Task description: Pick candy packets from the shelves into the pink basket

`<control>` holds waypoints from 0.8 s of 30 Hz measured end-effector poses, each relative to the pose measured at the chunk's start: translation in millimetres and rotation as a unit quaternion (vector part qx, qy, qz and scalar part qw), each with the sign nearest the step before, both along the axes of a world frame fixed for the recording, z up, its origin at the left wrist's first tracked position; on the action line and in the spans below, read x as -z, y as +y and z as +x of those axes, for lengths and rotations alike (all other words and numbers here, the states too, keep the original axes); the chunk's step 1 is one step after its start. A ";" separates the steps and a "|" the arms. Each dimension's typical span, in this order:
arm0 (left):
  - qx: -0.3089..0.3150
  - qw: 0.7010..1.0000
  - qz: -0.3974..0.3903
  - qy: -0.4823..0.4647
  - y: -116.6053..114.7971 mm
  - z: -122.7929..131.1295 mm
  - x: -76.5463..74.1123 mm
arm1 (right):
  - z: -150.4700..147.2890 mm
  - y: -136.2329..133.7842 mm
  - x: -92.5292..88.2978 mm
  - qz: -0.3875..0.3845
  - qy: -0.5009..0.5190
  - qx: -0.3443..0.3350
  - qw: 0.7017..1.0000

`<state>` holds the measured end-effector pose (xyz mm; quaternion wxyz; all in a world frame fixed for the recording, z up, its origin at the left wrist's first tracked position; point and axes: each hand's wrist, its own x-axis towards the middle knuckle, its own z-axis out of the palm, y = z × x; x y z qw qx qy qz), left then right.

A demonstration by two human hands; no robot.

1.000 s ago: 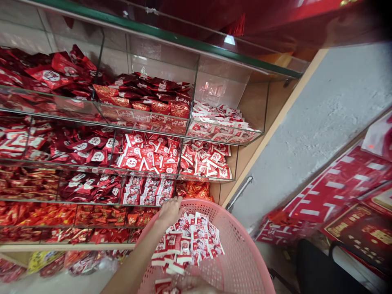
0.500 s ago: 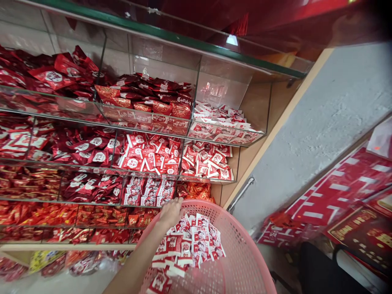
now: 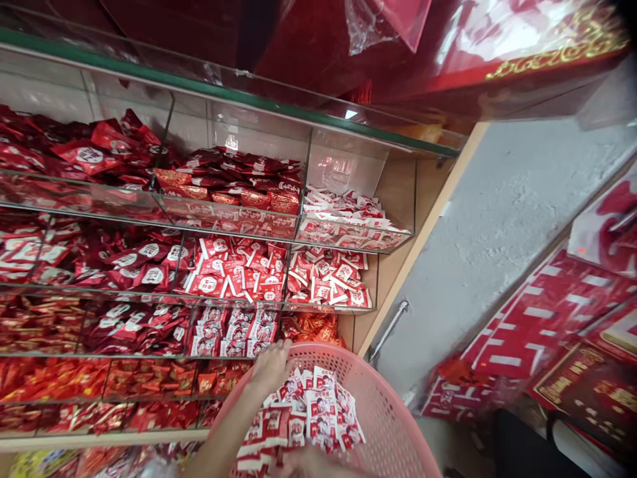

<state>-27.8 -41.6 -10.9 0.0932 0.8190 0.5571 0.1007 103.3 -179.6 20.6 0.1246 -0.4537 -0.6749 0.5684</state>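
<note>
My left hand (image 3: 271,366) is closed over the far rim of a pink plastic basket (image 3: 393,425), fingers curled on the edge. Inside the basket lie several small red-and-white packets (image 3: 318,411). At the bottom edge, part of my right hand (image 3: 306,463) shows among the packets; its fingers are cut off by the frame. Just beyond the basket stands a glass shelf unit (image 3: 308,219) with compartments full of red snack packets.
The compartment of red-and-white packets (image 3: 233,328) lies nearest my left hand. A wooden shelf side (image 3: 423,226) and a grey wall (image 3: 502,219) stand to the right. Red boxes and decorations (image 3: 552,332) are stacked at the lower right, and red wrapping hangs overhead.
The view has tilted up a little, so the shelves sit lower. My left hand keeps its hold on the basket rim. My right hand shows again at the bottom edge.
</note>
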 end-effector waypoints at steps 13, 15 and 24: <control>0.004 1.000 0.001 -0.008 1.6 -1.2 3.3 | 79.9 160.8 -135.3 0.571 -0.198 0.135 0.785; 0.005 1.000 0.004 -0.007 1.7 -1.4 3.3 | 78.1 168.4 -135.0 0.547 -0.220 0.109 0.800; 0.003 1.000 0.006 -0.004 2.0 -0.5 2.1 | 68.8 173.3 -135.4 0.509 -0.220 0.097 0.827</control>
